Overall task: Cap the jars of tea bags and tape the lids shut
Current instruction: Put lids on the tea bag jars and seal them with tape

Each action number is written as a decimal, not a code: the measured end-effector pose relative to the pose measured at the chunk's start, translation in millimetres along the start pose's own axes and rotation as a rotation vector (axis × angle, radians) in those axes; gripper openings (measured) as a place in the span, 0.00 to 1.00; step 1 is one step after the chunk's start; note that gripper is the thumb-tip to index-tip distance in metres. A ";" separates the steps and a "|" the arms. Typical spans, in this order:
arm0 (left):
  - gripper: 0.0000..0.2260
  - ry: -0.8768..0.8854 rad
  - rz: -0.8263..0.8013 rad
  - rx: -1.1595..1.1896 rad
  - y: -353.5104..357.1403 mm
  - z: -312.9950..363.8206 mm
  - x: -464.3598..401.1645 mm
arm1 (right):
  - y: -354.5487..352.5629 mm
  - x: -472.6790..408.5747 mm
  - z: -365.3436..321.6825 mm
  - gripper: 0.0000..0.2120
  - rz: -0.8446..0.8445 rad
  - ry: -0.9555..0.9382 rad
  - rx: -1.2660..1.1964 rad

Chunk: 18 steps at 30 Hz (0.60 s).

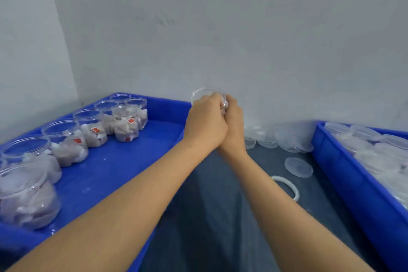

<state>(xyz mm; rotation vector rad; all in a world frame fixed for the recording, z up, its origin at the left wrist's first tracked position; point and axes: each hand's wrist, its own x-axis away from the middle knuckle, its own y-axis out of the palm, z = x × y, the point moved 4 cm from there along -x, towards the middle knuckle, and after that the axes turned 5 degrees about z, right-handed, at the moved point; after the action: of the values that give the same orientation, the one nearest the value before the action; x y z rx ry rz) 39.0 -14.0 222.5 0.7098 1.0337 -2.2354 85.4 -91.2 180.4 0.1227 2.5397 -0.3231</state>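
Both hands are raised together at the middle of the view, holding one clear round plastic jar point(202, 93) whose top edge shows above my fingers. My left hand point(205, 117) curls over its near side, and my right hand point(234, 117) grips it from the right. Most of the jar is hidden behind the hands, so I cannot tell whether it is capped. Several open clear jars of tea bags point(92, 127) with red tags stand in a row along the left of a blue tray point(123, 161).
A second blue crate point(326, 150) at the right holds several clear lids point(364, 133). On the dark cloth between the trays lie a loose clear lid point(298, 166), a white tape ring point(291, 186) and bagged clear plastic pieces point(287, 137) against the white wall.
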 end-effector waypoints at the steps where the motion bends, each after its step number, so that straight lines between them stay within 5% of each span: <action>1: 0.09 -0.014 -0.045 0.002 17.4 4.7 10.8 | -15.6 8.2 14.4 0.36 0.002 0.005 0.064; 10: 0.09 -0.009 -0.378 0.082 119.7 16.6 77.3 | -86.8 57.3 113.7 0.20 0.102 0.222 0.217; 15: 0.07 0.064 -0.385 0.098 147.3 4.1 69.5 | -91.8 55.6 137.4 0.22 0.098 0.187 0.216; 18: 0.10 0.114 -0.205 0.015 159.5 -10.2 73.7 | -99.8 57.7 152.4 0.37 0.066 0.228 0.195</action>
<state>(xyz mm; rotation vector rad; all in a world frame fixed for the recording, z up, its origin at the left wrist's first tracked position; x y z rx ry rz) 98.8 -111.8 88.9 0.7766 1.1939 -2.4018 102.7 -225.6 45.6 0.3346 2.7160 -0.5581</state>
